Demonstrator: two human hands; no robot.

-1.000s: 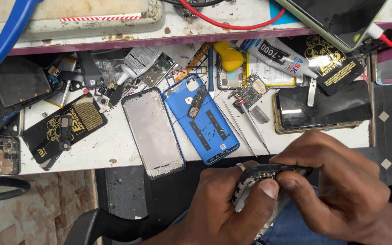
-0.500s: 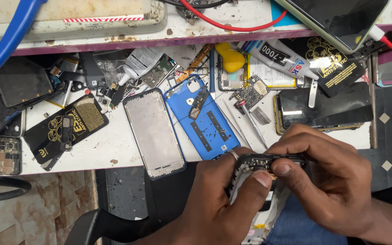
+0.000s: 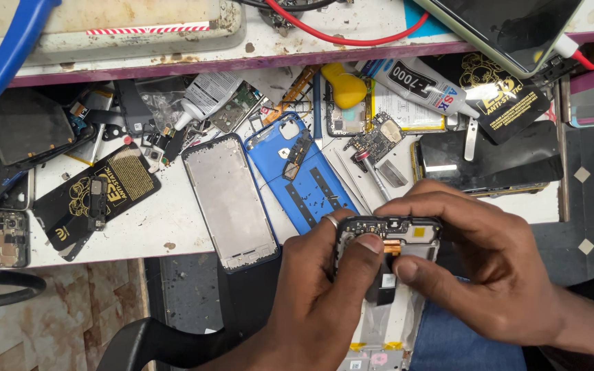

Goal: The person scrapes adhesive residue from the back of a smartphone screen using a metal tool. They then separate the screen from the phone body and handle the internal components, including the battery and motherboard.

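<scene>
Both my hands hold an opened phone body point(image 3: 386, 302) over my lap, below the bench edge. My left hand point(image 3: 314, 295) grips its left side, with the thumb pressed on the black circuit board at its top end. My right hand point(image 3: 489, 268) wraps over the right side, its thumb on a small black part near an orange flex connector point(image 3: 392, 246). The phone's lower end shows a pale bare frame with yellow and pink tabs.
On the white bench point(image 3: 139, 230) lie a grey phone mid-frame point(image 3: 230, 201), a blue back cover point(image 3: 307, 172), a dark phone point(image 3: 489, 165), a glue tube point(image 3: 421, 86), a yellow-handled tool point(image 3: 347, 87), black anti-static bags point(image 3: 97, 196) and several loose boards. A red wire point(image 3: 352, 31) crosses the shelf above.
My hands and the phone have shifted up and slightly left toward the bench edge. My left thumb has moved onto the top board and my right thumb onto the small black part.
</scene>
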